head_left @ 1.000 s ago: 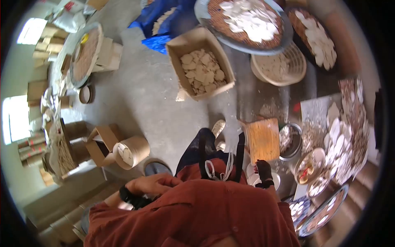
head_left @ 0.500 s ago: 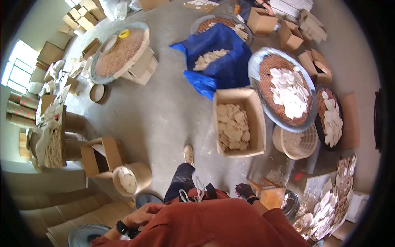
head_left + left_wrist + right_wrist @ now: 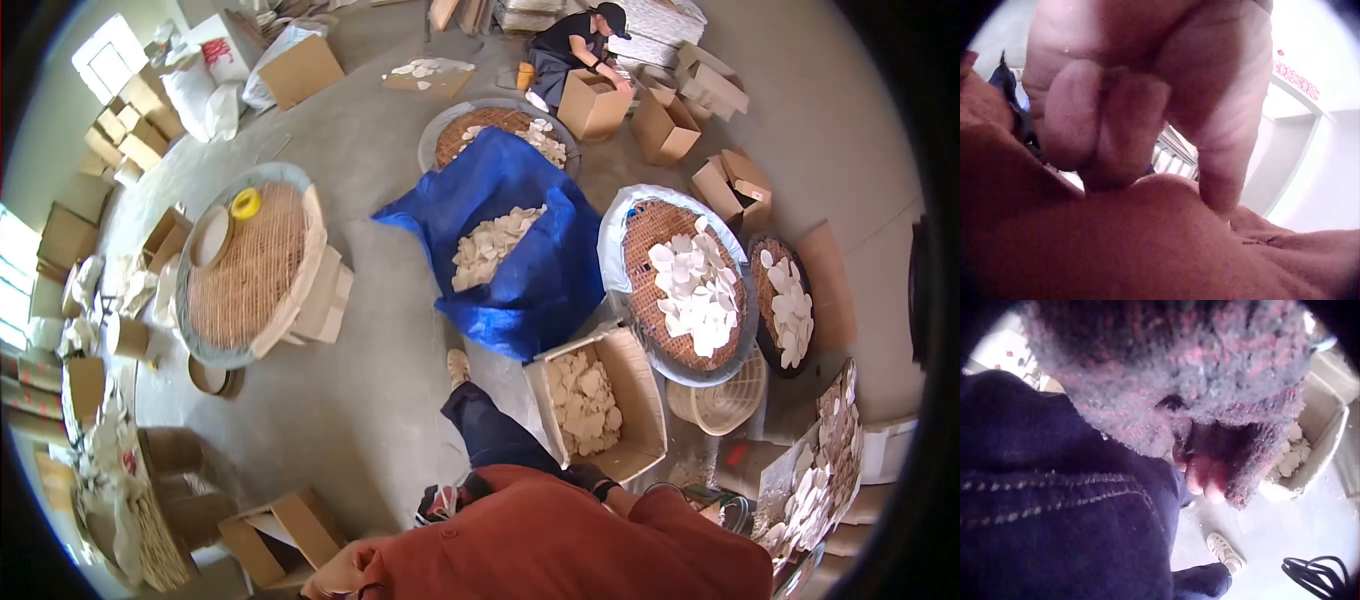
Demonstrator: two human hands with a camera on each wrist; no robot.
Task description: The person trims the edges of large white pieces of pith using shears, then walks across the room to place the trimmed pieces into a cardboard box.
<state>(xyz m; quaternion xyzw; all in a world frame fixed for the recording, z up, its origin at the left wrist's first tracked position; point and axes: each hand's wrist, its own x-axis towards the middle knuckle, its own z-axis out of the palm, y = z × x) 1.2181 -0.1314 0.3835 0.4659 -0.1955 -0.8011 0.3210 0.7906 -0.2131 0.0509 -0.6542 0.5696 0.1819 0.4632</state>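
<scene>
My bare left hand (image 3: 342, 574) is at the lower edge of the head view, beside the red shirt (image 3: 560, 530). In the left wrist view its fingers (image 3: 1132, 119) bend loosely toward the shirt cloth, and nothing shows held in them. My right hand (image 3: 1179, 394) wears a dark red-grey knitted glove with bare fingertips. It hangs loosely curled beside the dark blue trousers (image 3: 1054, 544), with nothing in it. In the head view, it is partly hidden by the shirt, at the near edge of a cardboard box (image 3: 643, 445) of pale flat pieces (image 3: 585, 405).
Ahead lies a blue tarp (image 3: 560, 275) with more pale pieces. Right of it is a round woven tray (image 3: 640, 240) over a plastic basket (image 3: 735, 395). Another woven tray (image 3: 250, 290) stands left. A person (image 3: 570, 45) crouches by boxes at the back.
The head view has tilted up and moved forward. The wooden stool has left view, the cardboard box is now beside my right hand, and the crouching person shows more fully. My left hand sits lower in view.
</scene>
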